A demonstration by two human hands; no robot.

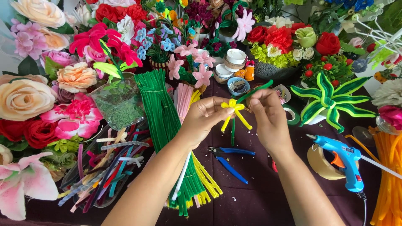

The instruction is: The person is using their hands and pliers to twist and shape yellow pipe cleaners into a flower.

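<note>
Left hand (204,119) and right hand (268,115) pinch a yellow pipe-cleaner flower (234,109) on its green stem (251,93); loose petals may slip untwisted

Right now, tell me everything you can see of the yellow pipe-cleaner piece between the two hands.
The yellow pipe-cleaner piece looks like fuzzy chenille wire, bent into several short loops and strands that fan out like small petals from one centre. A green pipe-cleaner stem crosses that centre, running up to the right and down below it. The left hand pinches it from the left, the right hand grips from the right. It is held in the air above the dark purple table.
</note>
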